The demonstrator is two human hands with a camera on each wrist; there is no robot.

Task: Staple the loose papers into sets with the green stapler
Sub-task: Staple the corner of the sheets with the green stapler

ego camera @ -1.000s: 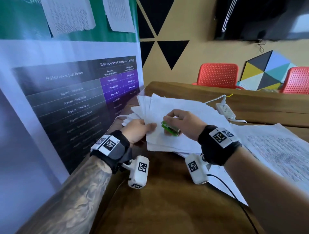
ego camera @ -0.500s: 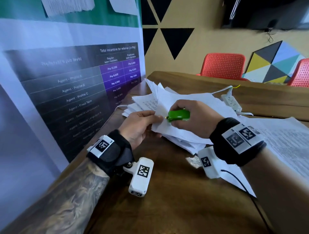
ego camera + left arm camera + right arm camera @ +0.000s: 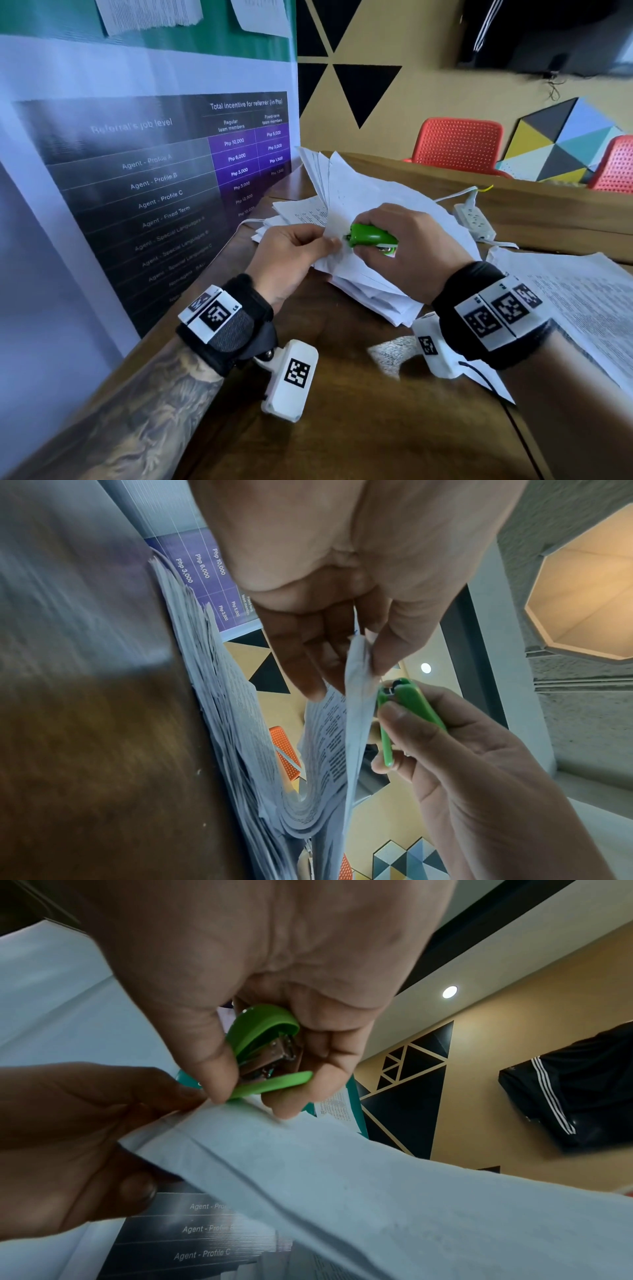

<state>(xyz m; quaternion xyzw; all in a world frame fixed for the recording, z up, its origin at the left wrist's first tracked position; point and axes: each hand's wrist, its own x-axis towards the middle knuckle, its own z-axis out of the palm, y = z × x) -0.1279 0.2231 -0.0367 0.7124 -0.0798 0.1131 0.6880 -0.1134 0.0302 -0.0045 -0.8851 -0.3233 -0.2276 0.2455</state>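
Left hand [image 3: 294, 246] pinching corner of lifted sheets [image 3: 359, 205], thumb over fingers. Just right of it, right hand [image 3: 407, 240] wrapped around green stapler [image 3: 371, 236], nose at that corner, mouth slightly apart; whether paper sits inside, cannot tell. Risks: shallow bite, staple missing lower sheets; left fingertips [image 3: 315, 688] close to nose, possible pinch. Beyond hands, fanned sheets could slip, misaligning set. Underneath, paper pile [image 3: 376, 301] on table [image 3: 342, 428].

L hand [image 3: 291, 246] pinching w/ thumb+fingers; R hand [image 3: 407, 240] curled in tight grip, wrists close.
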